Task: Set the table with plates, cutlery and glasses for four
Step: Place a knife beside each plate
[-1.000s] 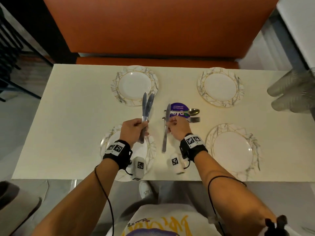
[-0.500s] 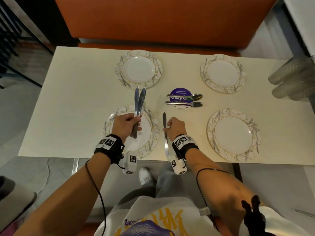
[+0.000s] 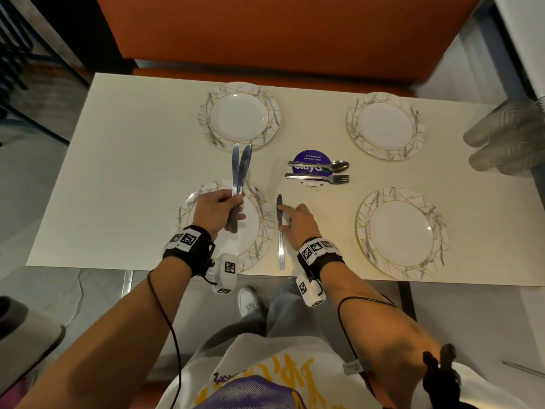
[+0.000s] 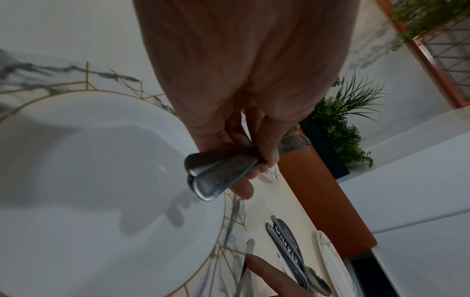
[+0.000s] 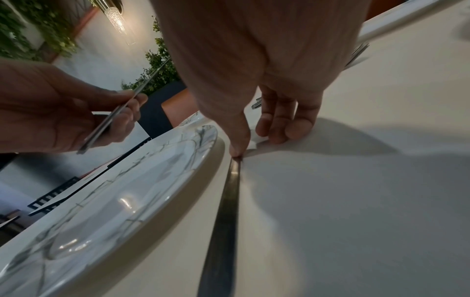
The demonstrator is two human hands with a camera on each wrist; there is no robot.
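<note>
Four marble-patterned plates stand on the cream table (image 3: 132,172). My left hand (image 3: 224,205) grips two knives (image 3: 240,166) by their handles above the near-left plate (image 3: 256,240), blades pointing away; the handle ends (image 4: 216,172) show in the left wrist view. A third knife (image 3: 280,249) lies flat on the table just right of that plate, blade away from me. My right hand (image 3: 290,218) rests on it with forefinger and thumb touching the blade end; in the right wrist view the thumb (image 5: 236,140) presses the knife (image 5: 226,211) beside the plate rim (image 5: 178,180).
A spoon (image 3: 321,165) and a fork (image 3: 318,178) lie across a purple round sticker mid-table. The other plates sit at far left (image 3: 239,116), far right (image 3: 385,125) and near right (image 3: 401,231). Clear glasses (image 3: 507,140) lie off the right edge. An orange bench runs behind.
My right hand has brought its knife down from near the purple sticker and laid it on the table right of the near-left plate. The left hand drew back over that plate, still holding two knives.
</note>
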